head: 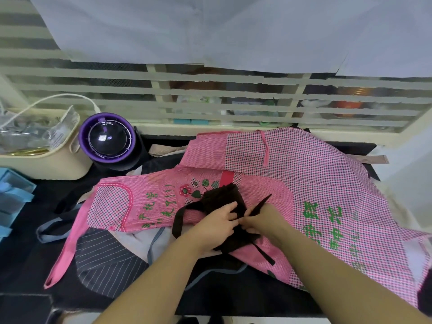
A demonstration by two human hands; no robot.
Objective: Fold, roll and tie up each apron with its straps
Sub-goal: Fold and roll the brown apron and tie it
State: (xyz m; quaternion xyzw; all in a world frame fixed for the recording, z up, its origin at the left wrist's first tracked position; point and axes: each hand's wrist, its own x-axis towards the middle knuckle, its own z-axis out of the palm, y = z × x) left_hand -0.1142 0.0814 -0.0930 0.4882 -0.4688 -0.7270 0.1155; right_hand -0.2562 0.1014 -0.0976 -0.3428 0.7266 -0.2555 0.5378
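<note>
Home work corner — louvred window (pixel 210 99), purple fan (pixel 107 137), cream basket (pixel 46 164)

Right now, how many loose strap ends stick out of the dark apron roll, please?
2. One strap end points up from the right hand; the other strap end trails toward the person over the pink apron. More may be hidden.

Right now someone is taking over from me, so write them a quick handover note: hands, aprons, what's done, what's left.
Left hand: grips the rolled brown apron and holds it on the pink apron.
Right hand: pinches a strap at the roll.
Done: brown apron folded and rolled.
Left: the tie looks unfinished, with strap ends loose. After that come the pink apron, which is spread out, and the striped apron partly under it.
</note>
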